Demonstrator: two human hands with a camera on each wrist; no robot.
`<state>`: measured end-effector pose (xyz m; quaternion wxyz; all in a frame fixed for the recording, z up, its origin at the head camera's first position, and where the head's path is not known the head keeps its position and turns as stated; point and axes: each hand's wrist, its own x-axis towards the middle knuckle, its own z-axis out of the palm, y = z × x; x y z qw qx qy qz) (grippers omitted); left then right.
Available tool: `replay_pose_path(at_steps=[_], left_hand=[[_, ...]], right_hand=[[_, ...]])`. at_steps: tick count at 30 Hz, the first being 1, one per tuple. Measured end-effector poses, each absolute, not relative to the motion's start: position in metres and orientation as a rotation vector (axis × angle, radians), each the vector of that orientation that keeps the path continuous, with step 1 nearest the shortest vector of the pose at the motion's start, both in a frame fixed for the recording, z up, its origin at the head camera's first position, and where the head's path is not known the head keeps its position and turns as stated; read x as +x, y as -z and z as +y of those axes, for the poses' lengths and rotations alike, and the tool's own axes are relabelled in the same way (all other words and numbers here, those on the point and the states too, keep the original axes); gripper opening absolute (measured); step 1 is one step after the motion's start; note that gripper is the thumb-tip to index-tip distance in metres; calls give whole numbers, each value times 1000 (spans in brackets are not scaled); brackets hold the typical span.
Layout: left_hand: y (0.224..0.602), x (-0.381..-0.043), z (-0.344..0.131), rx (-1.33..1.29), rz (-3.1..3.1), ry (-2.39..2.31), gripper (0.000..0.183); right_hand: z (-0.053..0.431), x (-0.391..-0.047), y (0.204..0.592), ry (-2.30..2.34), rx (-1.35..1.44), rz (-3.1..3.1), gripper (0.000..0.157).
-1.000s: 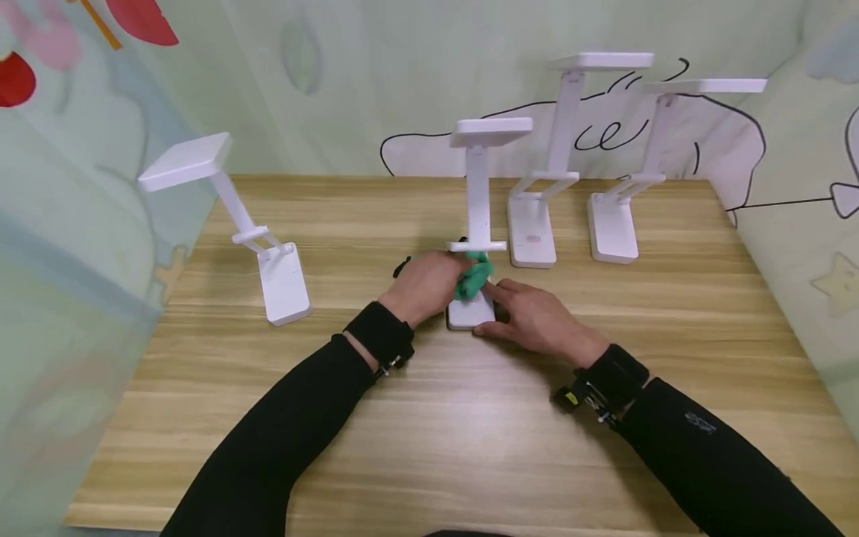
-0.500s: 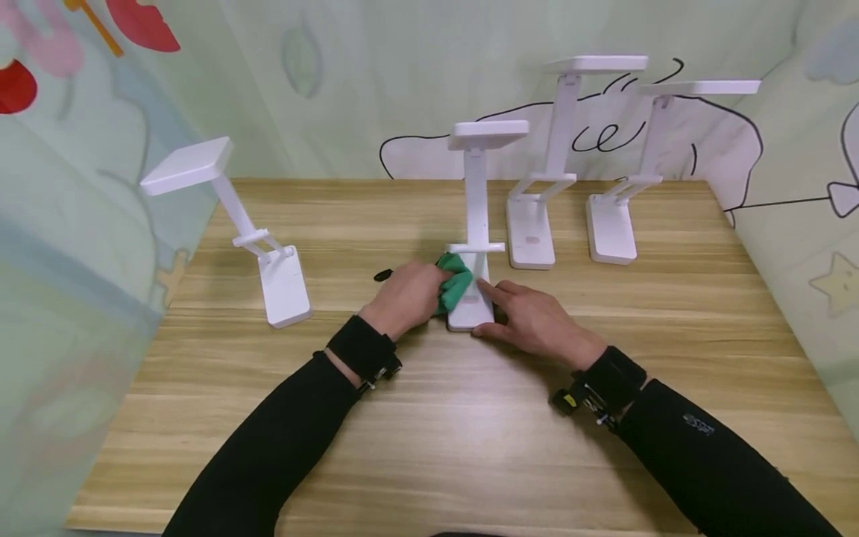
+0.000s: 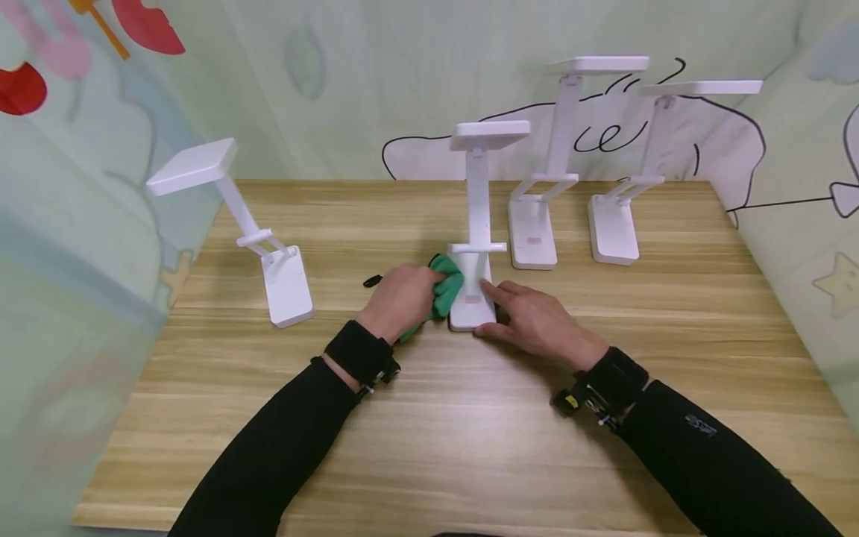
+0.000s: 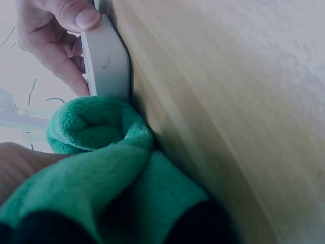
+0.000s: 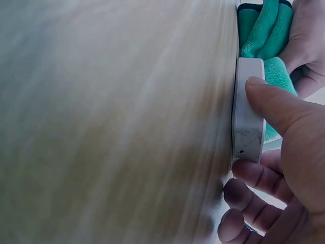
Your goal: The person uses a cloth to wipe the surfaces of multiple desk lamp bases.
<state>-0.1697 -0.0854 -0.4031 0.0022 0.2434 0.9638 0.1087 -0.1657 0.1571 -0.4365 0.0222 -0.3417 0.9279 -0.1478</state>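
A white desk lamp (image 3: 478, 198) stands upright at the middle of the table, its flat head over a slim stem. Bunched in my left hand (image 3: 401, 300) is a green cloth (image 3: 447, 287), lying against the left side of the lamp's base. My right hand (image 3: 537, 321) grips the base from the right, thumb (image 5: 261, 94) on its front end and forefinger along its side. Dark smudges (image 5: 249, 136) mark the base's edge in the right wrist view. The left wrist view shows the rolled cloth (image 4: 96, 124) touching the base (image 4: 106, 58).
Two more white lamps, one (image 3: 532, 231) close behind on the right and another (image 3: 614, 227) farther right, stand near the table's back edge. A fourth lamp (image 3: 287, 287) is at the left. Part of a small black thing (image 3: 372, 281) shows beyond my left hand.
My left hand has drawn the green cloth off the top of the lamp's base, leftward and a little nearer, to its left side. The right hand keeps its hold on the base.
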Motion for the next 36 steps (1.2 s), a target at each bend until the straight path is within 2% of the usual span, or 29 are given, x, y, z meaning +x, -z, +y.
replay_pose_path(at_steps=[10, 18, 22, 36], left_hand=[[407, -169, -94, 642, 3087, -315, 29], [402, -158, -95, 529, 3061, -305, 28], [400, -156, -96, 519, 3031, -289, 28], [397, -157, -94, 517, 3014, -268, 27]], right_hand=[[155, -164, 437, 466, -1064, 2879, 79], [147, -150, 435, 384, -1142, 2951, 62], [145, -147, 435, 358, -1167, 2996, 58], [137, -181, 433, 391, -1086, 3063, 54]])
